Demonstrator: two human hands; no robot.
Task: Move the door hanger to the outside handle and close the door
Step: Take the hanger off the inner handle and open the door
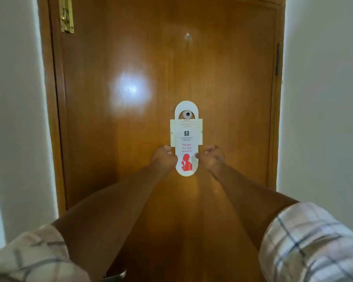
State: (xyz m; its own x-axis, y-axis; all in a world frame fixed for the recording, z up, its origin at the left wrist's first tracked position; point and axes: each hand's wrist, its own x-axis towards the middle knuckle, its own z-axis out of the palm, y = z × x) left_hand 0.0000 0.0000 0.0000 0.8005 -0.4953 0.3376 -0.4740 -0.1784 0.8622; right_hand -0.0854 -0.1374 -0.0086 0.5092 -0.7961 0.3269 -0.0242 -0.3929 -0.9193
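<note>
A white door hanger [186, 139] with red "Please do not disturb" lettering and a red figure hangs flat against the wooden door [130, 139]. Its top loop sits around a small round peephole [187, 114]. A pale rectangular card lies behind its upper half. My left hand [164, 156] pinches the hanger's left edge near the lettering. My right hand [210, 156] pinches the right edge at the same height. Both arms reach straight out. At the bottom edge, a sliver of metal, possibly the door handle [118, 274], peeks out under my left arm.
The door stands shut in its wooden frame. A brass latch [66, 15] sits at the top left of the frame and a dark hinge [277, 59] on the right side. White walls [12, 119] flank the doorway closely on both sides.
</note>
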